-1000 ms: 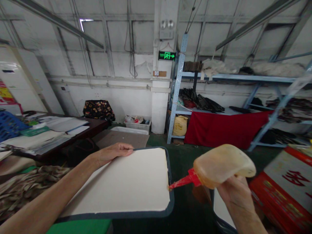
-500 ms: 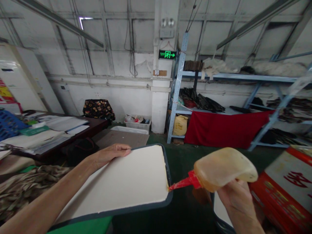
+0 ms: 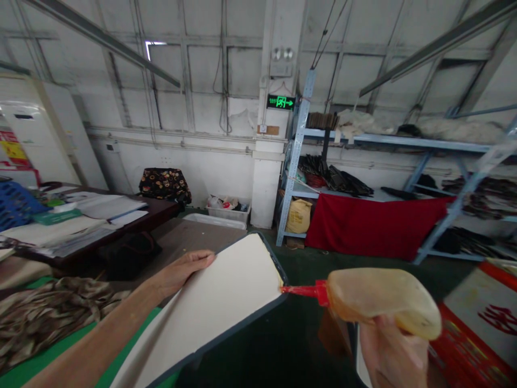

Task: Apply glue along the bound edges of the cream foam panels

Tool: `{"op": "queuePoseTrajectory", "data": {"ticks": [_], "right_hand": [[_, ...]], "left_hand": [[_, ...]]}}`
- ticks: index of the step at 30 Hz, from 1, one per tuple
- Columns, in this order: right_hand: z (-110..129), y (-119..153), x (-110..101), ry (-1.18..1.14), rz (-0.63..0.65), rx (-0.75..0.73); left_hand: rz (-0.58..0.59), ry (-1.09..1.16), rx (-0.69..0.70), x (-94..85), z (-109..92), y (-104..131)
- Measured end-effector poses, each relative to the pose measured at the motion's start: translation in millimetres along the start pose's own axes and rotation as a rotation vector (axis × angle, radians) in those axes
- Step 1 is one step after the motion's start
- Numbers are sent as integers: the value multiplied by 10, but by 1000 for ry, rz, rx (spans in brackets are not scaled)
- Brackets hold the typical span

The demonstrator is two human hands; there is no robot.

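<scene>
A white panel with a dark rounded border is tilted in front of me. My left hand pinches its upper left edge, fingers closed. My right hand is wrapped round a translucent squeeze bottle with yellowish-brown contents, lying nearly level. The bottle's red nozzle points left, and its tip is at the panel's right corner. A yellowish line shows along the panel's right edge beside the dark border.
Crumpled brownish cloth lies on a green surface at left. Papers cover a dark table behind. A red and white box stands at right. Blue shelving with a red cloth is farther back.
The panel has turned, its right corner rising and its lower edge sloping more steeply. My right hand and the bottle have shifted slightly right, and the nozzle is now nearly level. The camera view has tilted up slightly.
</scene>
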State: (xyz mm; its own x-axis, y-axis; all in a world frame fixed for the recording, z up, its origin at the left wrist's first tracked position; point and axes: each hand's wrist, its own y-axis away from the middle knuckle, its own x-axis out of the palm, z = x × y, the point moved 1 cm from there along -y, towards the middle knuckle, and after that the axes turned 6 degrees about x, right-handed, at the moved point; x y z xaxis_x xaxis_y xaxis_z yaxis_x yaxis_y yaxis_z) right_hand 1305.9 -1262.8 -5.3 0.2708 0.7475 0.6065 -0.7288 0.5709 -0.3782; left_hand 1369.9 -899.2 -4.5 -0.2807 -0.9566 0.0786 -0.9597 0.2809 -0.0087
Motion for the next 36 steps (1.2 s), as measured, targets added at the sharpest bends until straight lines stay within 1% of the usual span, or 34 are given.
{"op": "queuePoseTrajectory", "data": {"ticks": [3, 8, 14, 18, 24, 29, 33, 36], "right_hand": [[7, 13, 54, -15, 0, -32], [-82, 1, 92, -19, -22, -64], [-182, -39, 114, 13, -17, -53], [-226, -86, 174, 17, -2, -47], [-284, -170, 216, 85, 0, -21], [-370, -193, 211, 70, 27, 57], [-434, -183, 205, 62, 16, 121], [-463, -168, 197, 51, 35, 152]], "left_hand": [[-38, 33, 8, 39, 58, 9], [-91, 123, 16, 133, 172, 43], [-174, 200, 4, 246, 281, 97], [-155, 230, 6, 286, 330, 135], [-167, 259, -15, 281, 378, 188], [-224, 300, -35, 246, 399, 214], [-213, 296, -13, 230, 399, 219], [-225, 282, -7, 212, 397, 221]]}}
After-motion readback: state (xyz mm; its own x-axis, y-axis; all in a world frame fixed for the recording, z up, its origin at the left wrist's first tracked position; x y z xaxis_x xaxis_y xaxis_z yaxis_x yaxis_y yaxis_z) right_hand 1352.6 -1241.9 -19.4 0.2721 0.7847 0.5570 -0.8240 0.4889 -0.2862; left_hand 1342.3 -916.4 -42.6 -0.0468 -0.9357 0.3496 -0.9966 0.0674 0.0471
